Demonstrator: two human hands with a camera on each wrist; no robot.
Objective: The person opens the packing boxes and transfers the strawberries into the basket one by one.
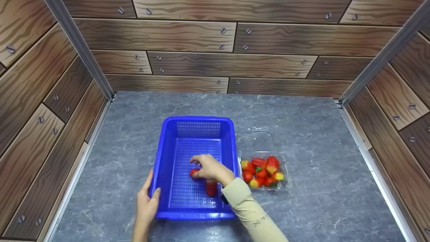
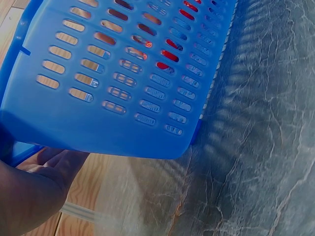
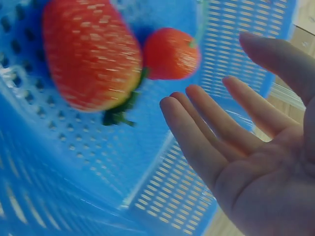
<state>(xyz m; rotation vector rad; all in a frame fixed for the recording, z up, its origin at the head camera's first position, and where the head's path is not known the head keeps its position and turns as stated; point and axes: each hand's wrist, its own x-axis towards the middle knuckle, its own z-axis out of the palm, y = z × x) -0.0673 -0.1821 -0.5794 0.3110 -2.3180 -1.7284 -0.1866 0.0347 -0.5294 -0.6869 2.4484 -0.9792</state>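
Observation:
A blue plastic basket [image 1: 196,215] with slotted walls stands on the grey marbled surface. My left hand [image 1: 146,201] grips its left rim, thumb over the edge and fingers along the outside; the left wrist view shows the hand [image 2: 44,189] beside the slotted wall. Inside the basket lie a large strawberry [image 3: 91,54] with green leaves and a smaller, rounder red strawberry [image 3: 172,54]. Over them hovers my right hand [image 1: 210,167], its fingers spread and holding nothing in the right wrist view. From the head, the right hand partly covers the smaller strawberry [image 1: 194,173].
To the basket's right, a clear plastic box [image 1: 288,183] holds several red and yellow-tipped strawberries [image 1: 261,173]. Its transparent lid [image 1: 255,141] lies folded back behind it. Wood-patterned walls [image 1: 231,64] enclose the marbled table [image 1: 322,161] at the back and sides.

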